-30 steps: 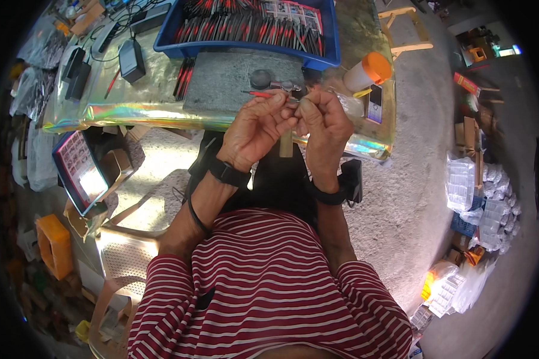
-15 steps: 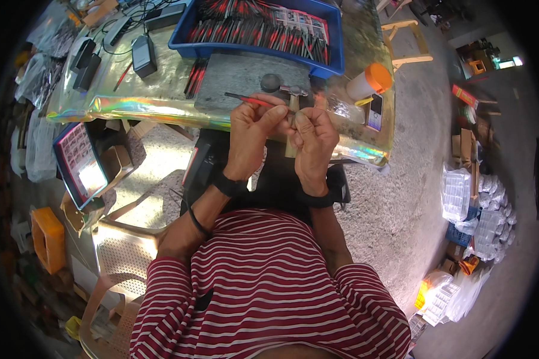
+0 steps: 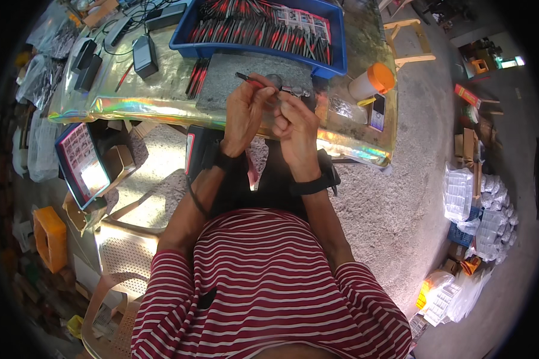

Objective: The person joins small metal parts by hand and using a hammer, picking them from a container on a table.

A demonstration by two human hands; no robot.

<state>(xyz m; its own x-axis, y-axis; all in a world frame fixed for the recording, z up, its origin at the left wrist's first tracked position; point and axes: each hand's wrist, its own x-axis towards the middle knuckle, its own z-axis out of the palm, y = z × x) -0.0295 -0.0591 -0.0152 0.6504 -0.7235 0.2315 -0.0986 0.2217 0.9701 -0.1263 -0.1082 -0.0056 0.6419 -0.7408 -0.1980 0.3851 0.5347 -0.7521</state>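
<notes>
My left hand (image 3: 244, 116) is closed round a slim red-and-black pen-like tool (image 3: 249, 79), whose dark end points up and left. Fingertips of my right hand (image 3: 298, 128) pinch close to the tool's other end; what lies between them is too small to make out. Both hands are over the near edge of a grey slab (image 3: 221, 78) on the table. Just beyond my fingers are a dark round piece (image 3: 275, 79) and the metal head of a hammer (image 3: 297, 91), its handle hidden by my right hand. Several similar red-and-black tools (image 3: 197, 78) lie left of the slab.
A blue bin (image 3: 257, 54) full of such tools stands behind the slab. To the right are an orange-lidded jar (image 3: 371, 82), a plastic bag (image 3: 347, 109) and a phone (image 3: 377, 112). Black boxes (image 3: 144, 57) with cables sit left. A plastic chair (image 3: 126, 251) stands lower left.
Both hands have moved a little away from me, the right one also leftward. The tool has shifted up and right with my left hand. The hammer handle, visible before, is now covered.
</notes>
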